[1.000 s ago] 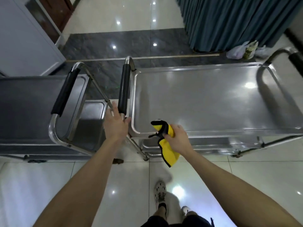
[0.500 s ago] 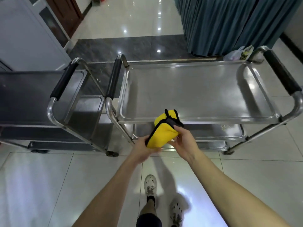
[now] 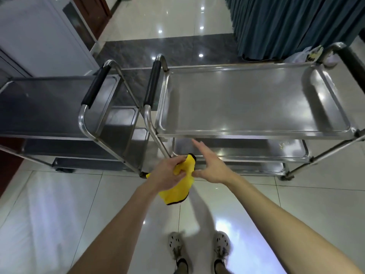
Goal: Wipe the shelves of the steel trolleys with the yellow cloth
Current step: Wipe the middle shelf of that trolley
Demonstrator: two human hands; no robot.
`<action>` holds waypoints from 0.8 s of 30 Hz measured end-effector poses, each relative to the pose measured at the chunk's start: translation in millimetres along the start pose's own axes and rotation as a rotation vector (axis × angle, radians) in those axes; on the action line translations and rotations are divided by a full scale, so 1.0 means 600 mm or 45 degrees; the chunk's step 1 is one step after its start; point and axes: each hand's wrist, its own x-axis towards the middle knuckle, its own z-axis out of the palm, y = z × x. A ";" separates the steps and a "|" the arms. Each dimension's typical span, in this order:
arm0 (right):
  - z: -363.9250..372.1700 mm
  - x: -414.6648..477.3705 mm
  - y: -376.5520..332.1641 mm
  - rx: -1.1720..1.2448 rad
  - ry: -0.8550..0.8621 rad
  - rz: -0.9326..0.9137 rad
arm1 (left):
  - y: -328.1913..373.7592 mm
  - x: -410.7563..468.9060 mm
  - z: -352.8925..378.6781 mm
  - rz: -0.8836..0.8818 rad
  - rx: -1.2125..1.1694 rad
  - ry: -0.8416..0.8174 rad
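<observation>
Two steel trolleys stand side by side in front of me. The right trolley (image 3: 254, 133) has a bare top shelf and two lower shelves. The left trolley (image 3: 87, 125) has a darker top shelf. My left hand (image 3: 167, 173) grips the bunched yellow cloth (image 3: 177, 190), black-edged, in the air before the right trolley's front left corner. My right hand (image 3: 209, 167) is beside the cloth, fingers straight and spread, pointing toward the middle shelf and holding nothing.
Black-padded handles (image 3: 152, 86) on the trolleys' facing ends stand close together. A teal curtain (image 3: 286, 22) hangs at the back right, with plastic bags (image 3: 304, 55) on the floor beneath. A white cabinet (image 3: 39, 36) stands at the back left. My feet are on the glossy tiled floor.
The cloth passed from my right hand to my left. My left hand left the trolley handle; my right hand let go and opened. The view backed off from the trolleys.
</observation>
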 end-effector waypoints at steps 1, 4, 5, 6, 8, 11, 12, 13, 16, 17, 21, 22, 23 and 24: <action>0.007 0.014 -0.019 -0.073 -0.078 0.007 | -0.010 -0.005 -0.010 0.034 -0.002 -0.039; 0.026 0.037 -0.052 -0.067 -0.104 0.051 | -0.055 -0.013 -0.035 -0.002 -0.128 -0.095; 0.034 0.037 -0.055 -0.025 -0.071 0.057 | -0.071 -0.016 -0.043 -0.053 -0.185 -0.131; 0.043 0.035 -0.057 -0.006 -0.028 0.046 | -0.087 -0.019 -0.048 -0.101 -0.232 -0.185; 0.062 0.030 -0.055 0.002 0.059 -0.021 | -0.120 -0.017 -0.047 -0.182 -0.213 -0.287; 0.093 0.023 -0.038 0.021 0.179 -0.073 | -0.162 -0.008 -0.015 -0.336 -0.195 -0.216; 0.100 0.021 -0.029 0.043 0.219 -0.064 | -0.169 -0.008 -0.004 -0.384 -0.270 -0.175; 0.104 0.020 -0.016 0.067 0.263 -0.032 | -0.173 -0.006 0.008 -0.412 -0.359 -0.125; 0.109 0.022 0.035 -0.005 0.366 0.133 | -0.187 0.007 0.045 -0.544 -0.688 0.056; 0.111 0.024 0.054 -0.042 0.379 0.211 | -0.191 0.013 0.057 -0.612 -0.781 0.105; 0.125 0.048 0.144 0.236 0.494 0.563 | -0.216 0.044 0.124 -0.747 -0.854 0.276; 0.133 0.056 0.168 0.326 0.504 0.641 | -0.226 0.053 0.145 -0.694 -0.751 0.317; 0.141 0.068 0.190 0.397 0.490 0.686 | -0.238 0.064 0.165 -0.642 -0.673 0.343; 0.149 0.079 0.213 0.445 0.462 0.684 | -0.250 0.076 0.184 -0.598 -0.637 0.331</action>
